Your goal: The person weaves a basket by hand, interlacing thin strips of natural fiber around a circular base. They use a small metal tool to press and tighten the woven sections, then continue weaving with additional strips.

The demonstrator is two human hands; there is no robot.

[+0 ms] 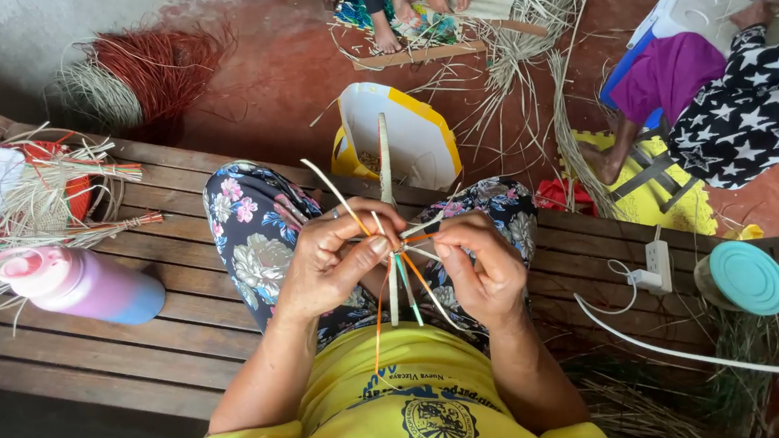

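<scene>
I sit on a slatted wooden bench with flowered trousers over my knees. My left hand and my right hand meet above my lap, both pinching a small bundle of thin weaving strips. The strips are pale straw, orange and teal. They cross between my fingertips and fan out, one pale strip rising upward and orange ones trailing down over my yellow shirt. A ring shows on my left hand.
A pink and blue bottle lies on the bench at left, beside loose straw and a red basket. A power strip, white cable and teal-lidded jar sit at right. Two other people sit on the red floor beyond, amid straw bundles and a yellow-rimmed white bag.
</scene>
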